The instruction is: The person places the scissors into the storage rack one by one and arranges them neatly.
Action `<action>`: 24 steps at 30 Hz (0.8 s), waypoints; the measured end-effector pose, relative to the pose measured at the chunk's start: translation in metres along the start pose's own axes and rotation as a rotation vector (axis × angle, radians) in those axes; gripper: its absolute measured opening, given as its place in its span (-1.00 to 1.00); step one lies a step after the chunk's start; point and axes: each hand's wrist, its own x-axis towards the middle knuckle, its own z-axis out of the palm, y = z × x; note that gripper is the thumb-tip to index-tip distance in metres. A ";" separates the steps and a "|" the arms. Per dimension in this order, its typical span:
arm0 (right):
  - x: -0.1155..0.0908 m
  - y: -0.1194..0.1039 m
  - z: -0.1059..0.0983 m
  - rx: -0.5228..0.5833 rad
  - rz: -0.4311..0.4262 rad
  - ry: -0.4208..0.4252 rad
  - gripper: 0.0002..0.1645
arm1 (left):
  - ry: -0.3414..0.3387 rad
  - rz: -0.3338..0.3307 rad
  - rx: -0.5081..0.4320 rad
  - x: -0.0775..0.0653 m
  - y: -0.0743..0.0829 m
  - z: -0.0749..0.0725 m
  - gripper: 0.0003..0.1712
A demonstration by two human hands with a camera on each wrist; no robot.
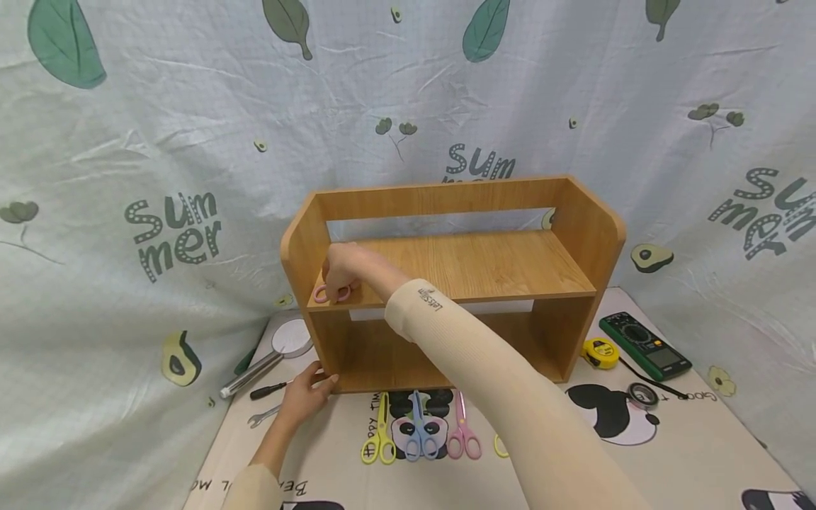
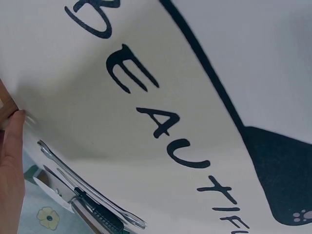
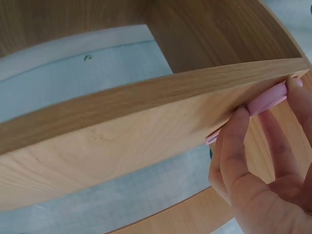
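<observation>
At the left end of the upper board of a two-tier wooden shelf point(image 1: 491, 258), my right hand point(image 1: 344, 269) pinches pink scissors point(image 1: 321, 294) by the handle loops. From the right wrist, the thumb and fingertips meet the pink handle point(image 3: 267, 99) at the board's front edge; the blades are hidden. My left hand point(image 1: 304, 399) rests against the shelf's lower left front corner, its thumb and fingers fairly straight. In the left wrist view, a digit of that hand point(image 2: 12, 161) touches the wooden corner point(image 2: 6, 105).
Yellow scissors point(image 1: 382, 433), blue scissors point(image 1: 419, 432) and pink scissors point(image 1: 463, 433) lie before the shelf. A magnifying glass point(image 1: 292, 338), screwdriver point(image 1: 268, 390) and wrench point(image 1: 263, 416) lie left. Rightward are a tape measure point(image 1: 600, 353), multimeter point(image 1: 645, 346) and black tape roll point(image 1: 642, 395).
</observation>
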 end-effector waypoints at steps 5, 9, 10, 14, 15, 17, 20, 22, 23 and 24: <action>-0.007 0.003 -0.002 0.027 -0.019 0.028 -0.34 | 0.002 0.002 0.001 0.000 -0.002 0.001 -0.54; -0.023 0.002 -0.010 0.003 -0.047 0.099 -0.24 | -0.003 -0.004 -0.001 0.001 -0.003 0.000 -0.54; -0.028 0.003 -0.012 -0.006 -0.065 0.122 -0.25 | -0.007 -0.002 0.002 0.001 -0.003 -0.001 -0.54; -0.048 0.004 -0.011 -0.004 -0.161 0.202 -0.32 | -0.018 0.007 0.009 0.001 -0.003 -0.004 -0.55; -0.053 0.005 -0.008 0.007 -0.190 0.219 -0.34 | -0.023 0.004 0.009 0.001 -0.003 -0.005 -0.55; -0.065 0.008 0.002 0.029 -0.234 0.228 -0.37 | -0.033 -0.007 0.001 0.000 -0.003 -0.005 -0.55; -0.084 0.017 0.021 0.084 -0.273 0.197 -0.41 | -0.043 -0.025 -0.002 -0.001 0.000 -0.003 -0.53; -0.096 0.026 0.038 0.127 -0.276 0.159 -0.43 | -0.050 -0.036 -0.006 -0.001 0.001 -0.002 -0.51; -0.102 0.031 0.047 0.149 -0.271 0.140 -0.43 | -0.050 -0.041 -0.012 -0.002 0.002 -0.002 -0.50; -0.106 0.037 0.058 0.162 -0.271 0.124 -0.45 | -0.051 -0.041 -0.018 -0.002 0.002 -0.001 -0.48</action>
